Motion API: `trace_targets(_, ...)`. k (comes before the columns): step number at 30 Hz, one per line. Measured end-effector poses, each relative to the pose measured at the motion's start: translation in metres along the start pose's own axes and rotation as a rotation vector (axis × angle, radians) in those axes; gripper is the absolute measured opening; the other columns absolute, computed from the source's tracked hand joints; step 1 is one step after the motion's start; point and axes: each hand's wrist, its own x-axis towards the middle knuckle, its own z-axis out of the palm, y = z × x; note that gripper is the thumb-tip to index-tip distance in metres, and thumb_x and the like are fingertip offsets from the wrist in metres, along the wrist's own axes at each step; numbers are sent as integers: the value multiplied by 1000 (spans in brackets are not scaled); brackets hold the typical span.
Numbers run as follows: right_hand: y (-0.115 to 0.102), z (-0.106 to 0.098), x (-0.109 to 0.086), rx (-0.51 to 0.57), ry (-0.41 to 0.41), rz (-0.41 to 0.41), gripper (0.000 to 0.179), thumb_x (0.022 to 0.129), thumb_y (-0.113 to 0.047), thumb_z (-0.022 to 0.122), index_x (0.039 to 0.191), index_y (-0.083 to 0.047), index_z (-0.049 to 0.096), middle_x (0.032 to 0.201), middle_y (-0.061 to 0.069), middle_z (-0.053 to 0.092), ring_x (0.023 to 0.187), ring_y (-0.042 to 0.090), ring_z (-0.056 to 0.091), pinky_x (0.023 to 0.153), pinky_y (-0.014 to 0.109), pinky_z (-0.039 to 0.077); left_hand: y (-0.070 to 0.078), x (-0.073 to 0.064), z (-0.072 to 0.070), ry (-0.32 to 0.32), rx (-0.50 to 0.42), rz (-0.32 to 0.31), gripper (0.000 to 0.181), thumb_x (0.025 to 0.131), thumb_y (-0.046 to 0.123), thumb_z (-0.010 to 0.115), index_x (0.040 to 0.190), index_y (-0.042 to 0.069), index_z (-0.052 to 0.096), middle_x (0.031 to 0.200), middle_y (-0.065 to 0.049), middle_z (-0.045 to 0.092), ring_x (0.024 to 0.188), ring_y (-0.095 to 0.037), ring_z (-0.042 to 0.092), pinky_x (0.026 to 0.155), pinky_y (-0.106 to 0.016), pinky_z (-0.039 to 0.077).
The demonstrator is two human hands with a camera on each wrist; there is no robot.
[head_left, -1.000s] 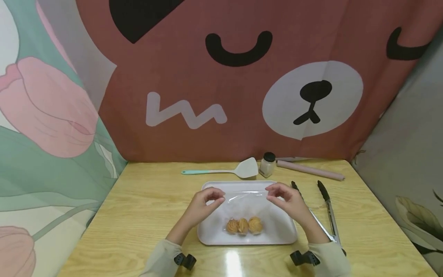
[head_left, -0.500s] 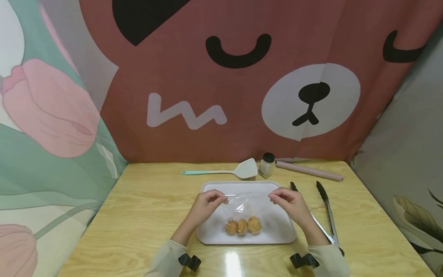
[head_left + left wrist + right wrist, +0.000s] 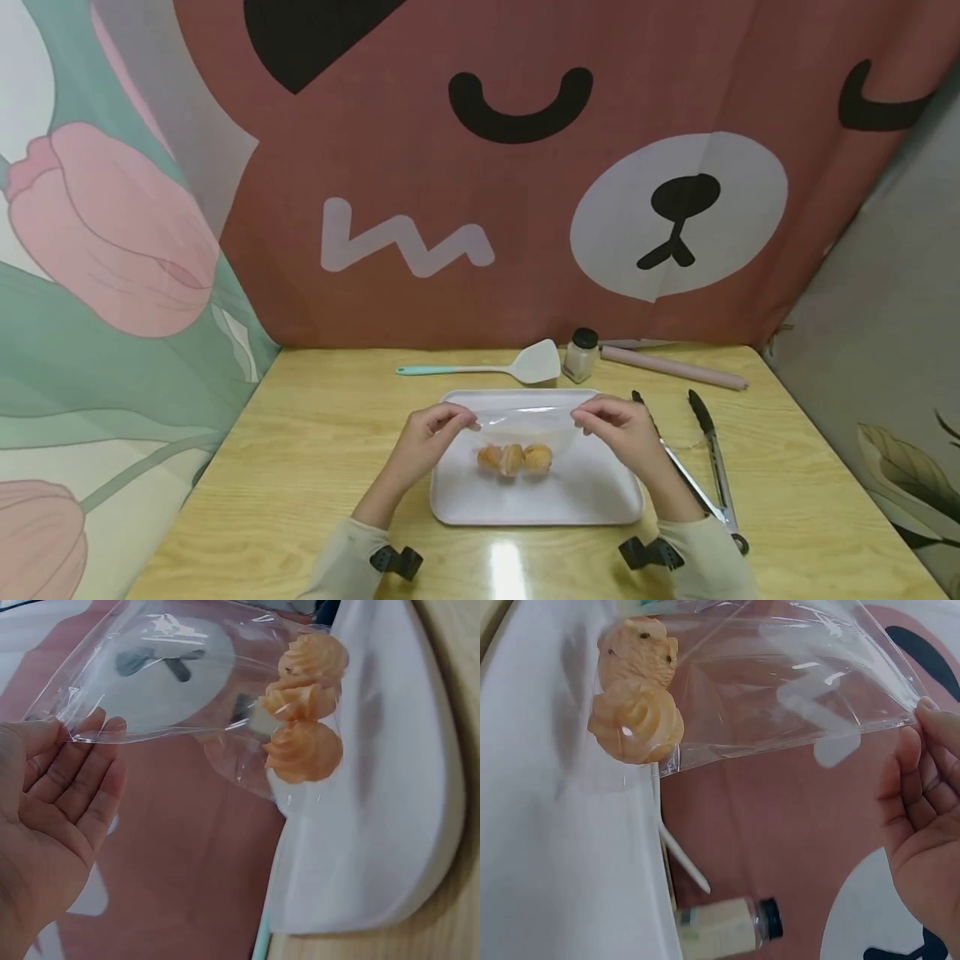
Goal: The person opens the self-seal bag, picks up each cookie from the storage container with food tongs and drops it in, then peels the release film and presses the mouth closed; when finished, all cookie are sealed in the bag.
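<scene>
A clear plastic bag is stretched between both hands, its top edge running from one hand to the other. My left hand pinches its left top corner between thumb and fingers; in the left wrist view that hand has its palm partly turned to the camera. On the other side my right hand pinches the right top corner, also seen in the right wrist view. Three golden, swirled pastries sit in a row at the bag's bottom, close over a white rectangular tray.
Behind the tray lie a spatula with a mint handle, a small black-lidded jar and a pink rod. Metal tongs with black tips lie spread beside the tray's right side. A bear-print cloth hangs behind the table.
The bag's bottom with the pastries has moved farther back over the tray and slightly left. The left hand has shifted a little left; both hands keep pinching the bag's corners.
</scene>
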Motion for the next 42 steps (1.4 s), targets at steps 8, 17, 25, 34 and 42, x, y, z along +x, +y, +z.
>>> trace_targets(8,0,25,9,159,-89,88,6,83,13,62,82,9,66,76,0,66,60,13,59,56,25,50,16,-18,-33,31,-6,29,15,94,6,57,95,-4,68,85,-14,69,83,-13,65,79,-29,54)
trace_targets(17,-11,67,23,287,-246,77,4,85,7,64,83,9,66,75,7,64,61,11,60,54,24,51,26,-53,-72,97,-12,36,15,95,1,53,99,-1,68,83,-6,70,85,-14,65,82,-22,51)
trace_targets(25,-17,110,30,329,-378,195,9,87,0,65,84,8,66,71,22,62,62,12,63,61,28,55,30,-83,-104,163,42,-15,17,97,0,50,100,-3,66,84,-5,70,82,-13,65,76,-23,53)
trace_targets(34,-3,149,49,304,-486,377,16,89,-4,64,92,11,67,82,29,65,63,10,64,67,32,57,11,-89,-127,301,98,-170,20,97,7,52,98,-9,64,79,-3,68,71,-13,64,66,-25,55)
trace_targets(42,19,172,78,224,-325,500,16,89,-1,64,91,15,66,81,28,65,67,25,67,68,40,57,-50,-59,-136,388,129,-290,30,97,15,56,105,-14,61,74,-6,64,66,-8,62,63,-23,55)
